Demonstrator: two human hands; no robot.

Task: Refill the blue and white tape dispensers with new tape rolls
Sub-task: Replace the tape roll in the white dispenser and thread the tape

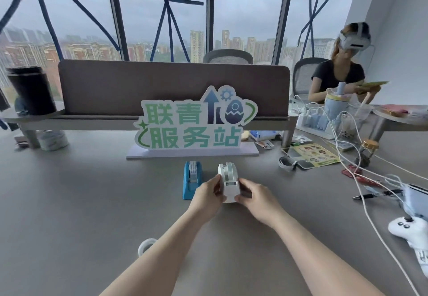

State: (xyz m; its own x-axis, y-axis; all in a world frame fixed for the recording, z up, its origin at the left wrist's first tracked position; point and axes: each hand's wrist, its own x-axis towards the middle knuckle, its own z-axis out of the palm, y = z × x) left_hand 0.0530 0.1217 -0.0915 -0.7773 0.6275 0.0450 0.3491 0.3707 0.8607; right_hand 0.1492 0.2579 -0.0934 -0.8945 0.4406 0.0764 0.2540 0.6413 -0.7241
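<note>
The white tape dispenser [228,181] stands on the grey table [81,203], held from both sides. My left hand [207,199] grips its left side and my right hand [254,199] grips its right side near the front end. The blue tape dispenser [191,181] stands just to its left with a white tape roll in its cradle, untouched. A clear tape roll [146,246] lies on the table by my left forearm, partly hidden behind the arm.
A green and blue standing sign [192,124] rises behind the dispensers. At the right lie white cables [361,191], a pen [376,195], a white controller [410,231] and a sticker sheet [312,155]. Another person with a headset sits at the far right.
</note>
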